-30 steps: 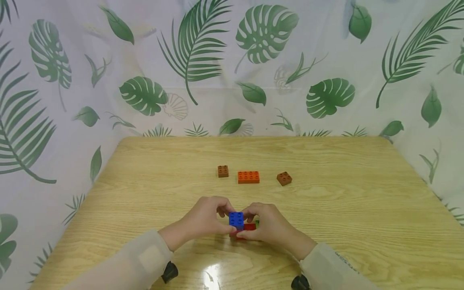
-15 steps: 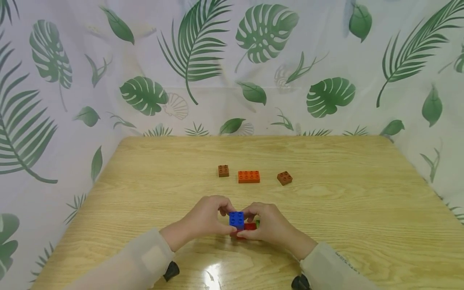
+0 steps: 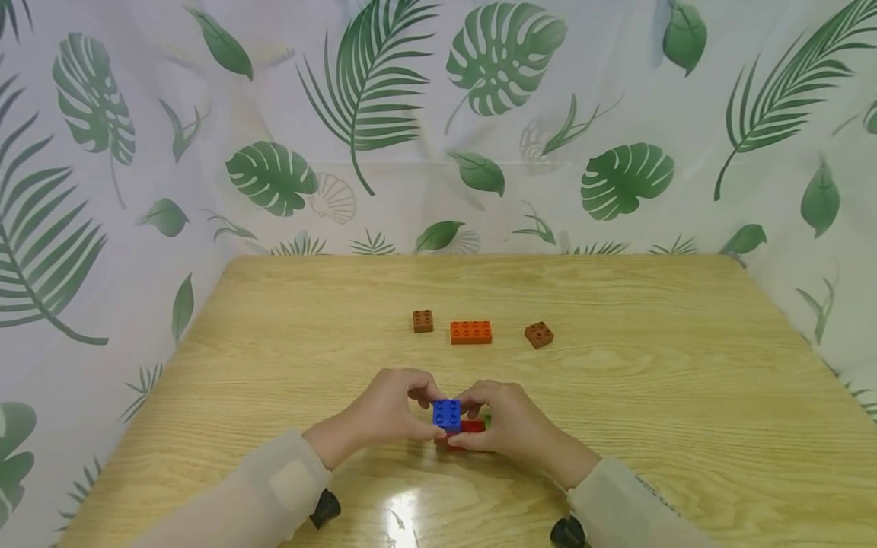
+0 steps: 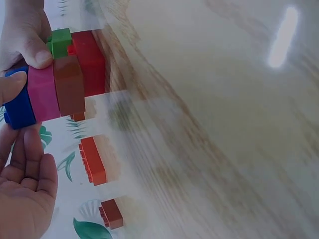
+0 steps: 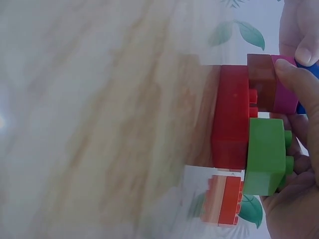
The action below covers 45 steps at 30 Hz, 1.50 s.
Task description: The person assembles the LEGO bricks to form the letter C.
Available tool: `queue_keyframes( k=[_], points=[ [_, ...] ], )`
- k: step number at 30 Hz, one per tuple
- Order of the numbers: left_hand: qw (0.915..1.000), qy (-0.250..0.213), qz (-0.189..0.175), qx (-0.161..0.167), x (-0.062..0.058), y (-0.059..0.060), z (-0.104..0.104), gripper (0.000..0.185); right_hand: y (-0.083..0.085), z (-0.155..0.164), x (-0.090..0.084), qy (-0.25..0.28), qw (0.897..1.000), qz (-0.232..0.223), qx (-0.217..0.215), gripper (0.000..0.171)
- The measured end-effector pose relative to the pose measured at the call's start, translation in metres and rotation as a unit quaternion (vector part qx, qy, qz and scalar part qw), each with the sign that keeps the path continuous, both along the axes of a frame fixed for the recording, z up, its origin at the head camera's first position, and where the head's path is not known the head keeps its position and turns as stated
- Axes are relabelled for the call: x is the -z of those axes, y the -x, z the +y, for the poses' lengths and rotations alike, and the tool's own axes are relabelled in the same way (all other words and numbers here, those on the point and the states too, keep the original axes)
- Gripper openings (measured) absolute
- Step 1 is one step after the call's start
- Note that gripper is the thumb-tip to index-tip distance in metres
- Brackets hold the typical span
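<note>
A small stack stands on the table in front of me. At its base lies a long red brick point(image 5: 232, 119), carrying a brown brick point(image 4: 70, 84) at one end and a green brick point(image 5: 265, 155) at the other. On the brown one sits a pink brick point(image 4: 44, 94), topped by a blue brick point(image 3: 447, 415). My left hand point(image 3: 393, 409) pinches the blue brick between thumb and fingers. From the other side my right hand point(image 3: 512, 425) grips the pink brick, its thumb across the near face. In the head view that hand hides most of the green brick.
Farther back on the wooden table point(image 3: 308, 304) lie an orange brick point(image 3: 470, 332), a brown brick point(image 3: 422, 321) to its left and another brown brick point(image 3: 539, 334), turned askew, to its right. A leaf-patterned cloth point(image 3: 404, 213) hangs behind the table.
Both hands keep their hold on the stack with hardly any movement. The whole head view has shifted very slightly.
</note>
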<state>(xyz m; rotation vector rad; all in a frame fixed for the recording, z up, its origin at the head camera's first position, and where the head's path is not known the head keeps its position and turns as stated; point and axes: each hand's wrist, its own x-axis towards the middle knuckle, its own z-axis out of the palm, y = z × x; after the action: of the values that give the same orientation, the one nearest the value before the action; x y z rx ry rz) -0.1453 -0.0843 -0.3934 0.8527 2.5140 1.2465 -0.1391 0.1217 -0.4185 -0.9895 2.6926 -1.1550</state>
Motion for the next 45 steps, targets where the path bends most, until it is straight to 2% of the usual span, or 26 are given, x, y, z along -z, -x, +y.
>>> queue_keyframes(
  k=[5, 13, 19, 22, 26, 33, 36, 40, 43, 45],
  points=[
    [0.9999, 0.004, -0.007, -0.008, 0.000, -0.001, 0.001, 0.026, 0.000, 0.000, 0.000, 0.002, 1.000, 0.002, 0.001, 0.032],
    [0.9991, 0.038, 0.001, -0.016, -0.006, -0.003, 0.003, 0.026, -0.003, 0.000, 0.000, 0.002, 1.000, 0.011, 0.003, 0.035],
    [0.9986, 0.049, 0.002, -0.019, -0.009, -0.004, 0.004, 0.027, -0.006, 0.002, -0.002, -0.005, 1.000, 0.010, 0.015, 0.045],
    [0.9985, 0.052, 0.005, -0.017, -0.008, -0.004, 0.004, 0.028, -0.007, 0.003, -0.003, 0.019, 1.000, 0.005, 0.019, 0.047],
    [0.9982, 0.055, 0.019, -0.012, -0.007, -0.004, 0.004, 0.028, -0.007, 0.003, -0.004, 0.056, 0.998, 0.007, 0.014, 0.041],
    [0.9991, 0.038, 0.020, 0.004, 0.001, -0.003, 0.001, 0.031, -0.008, 0.004, -0.002, 0.076, 0.997, 0.006, 0.012, 0.035],
    [0.9994, 0.022, 0.011, 0.024, 0.006, 0.001, -0.002, 0.036, -0.007, 0.004, -0.001, 0.079, 0.997, 0.007, 0.012, 0.035],
    [0.9984, 0.020, -0.004, 0.054, 0.012, 0.013, -0.010, 0.046, -0.006, 0.004, 0.000, 0.074, 0.997, 0.004, 0.015, 0.035],
    [0.9984, 0.024, -0.012, 0.050, 0.017, 0.025, -0.017, 0.052, -0.006, 0.004, 0.000, 0.066, 0.998, -0.005, 0.020, 0.035],
    [0.9991, 0.026, -0.016, 0.029, 0.020, 0.035, -0.021, 0.053, -0.006, 0.004, 0.000, 0.061, 0.998, -0.012, 0.025, 0.035]
  ],
)
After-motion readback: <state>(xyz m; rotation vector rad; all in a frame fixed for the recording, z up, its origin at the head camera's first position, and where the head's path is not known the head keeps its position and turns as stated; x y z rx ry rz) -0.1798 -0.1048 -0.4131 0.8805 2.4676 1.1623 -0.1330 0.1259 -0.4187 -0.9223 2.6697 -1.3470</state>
